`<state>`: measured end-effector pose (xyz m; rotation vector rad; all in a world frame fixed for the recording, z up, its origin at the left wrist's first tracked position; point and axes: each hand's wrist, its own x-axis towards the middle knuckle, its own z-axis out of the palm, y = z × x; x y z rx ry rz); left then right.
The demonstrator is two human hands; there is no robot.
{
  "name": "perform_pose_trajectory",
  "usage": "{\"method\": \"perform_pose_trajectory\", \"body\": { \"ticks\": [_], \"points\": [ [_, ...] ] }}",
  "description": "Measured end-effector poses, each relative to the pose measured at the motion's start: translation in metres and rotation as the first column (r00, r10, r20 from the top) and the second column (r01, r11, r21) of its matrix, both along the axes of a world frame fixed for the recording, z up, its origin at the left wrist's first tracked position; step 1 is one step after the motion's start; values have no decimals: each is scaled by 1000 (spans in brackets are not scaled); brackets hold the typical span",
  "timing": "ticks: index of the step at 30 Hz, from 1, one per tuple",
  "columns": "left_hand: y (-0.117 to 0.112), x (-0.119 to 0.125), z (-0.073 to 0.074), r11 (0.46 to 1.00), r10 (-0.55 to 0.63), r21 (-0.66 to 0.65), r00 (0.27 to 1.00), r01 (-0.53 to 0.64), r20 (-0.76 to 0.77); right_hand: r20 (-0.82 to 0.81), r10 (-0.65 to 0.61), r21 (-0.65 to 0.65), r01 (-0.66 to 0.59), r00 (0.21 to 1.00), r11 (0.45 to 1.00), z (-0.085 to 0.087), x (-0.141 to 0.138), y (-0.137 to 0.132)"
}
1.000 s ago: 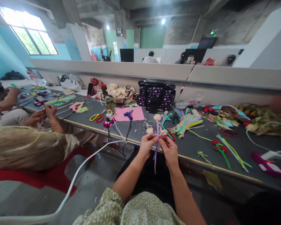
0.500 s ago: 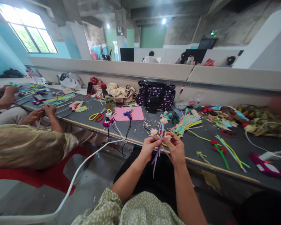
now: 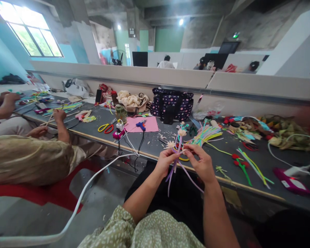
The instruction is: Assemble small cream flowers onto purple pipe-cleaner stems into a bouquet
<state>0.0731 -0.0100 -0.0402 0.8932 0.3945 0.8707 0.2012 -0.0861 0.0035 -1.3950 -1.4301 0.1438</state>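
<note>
My left hand [image 3: 166, 162] is closed round a bunch of purple pipe-cleaner stems [image 3: 172, 172] topped with small cream flowers [image 3: 181, 132]. My right hand [image 3: 202, 162] pinches one purple stem just right of the bunch, and that stem trails down to the right. Both hands hover over the near edge of the grey worktable [image 3: 155, 146]. A pile of coloured pipe cleaners [image 3: 206, 134] lies just behind my hands.
A spotted bag [image 3: 172, 104], pink sheet [image 3: 142, 124], blue glue gun [image 3: 141, 125] and yellow-red scissors [image 3: 105, 128] sit on the table. A white cable [image 3: 93, 179] hangs off its edge. A person in a beige top [image 3: 28, 158] works at left.
My right hand has shifted right and pulled a purple stem out sideways from the bunch. The bunch sits slightly lower. The person at left has lifted one hand onto the table.
</note>
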Motion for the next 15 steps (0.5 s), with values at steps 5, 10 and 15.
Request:
{"method": "perform_pose_trajectory", "body": {
  "ticks": [5,10,15],
  "points": [
    [0,-2,2,987,125,108,991,-121,-36,286,-59,78,39,957,996,11,5,-6],
    [1,-1,-3,940,229,267,973,-211,-35,607,-97,95,49,789,994,21,10,-6],
    [0,-1,-6,873,322,405,945,-273,-58,770,-85,35,90,632,995,30,9,-5]
  ]
}}
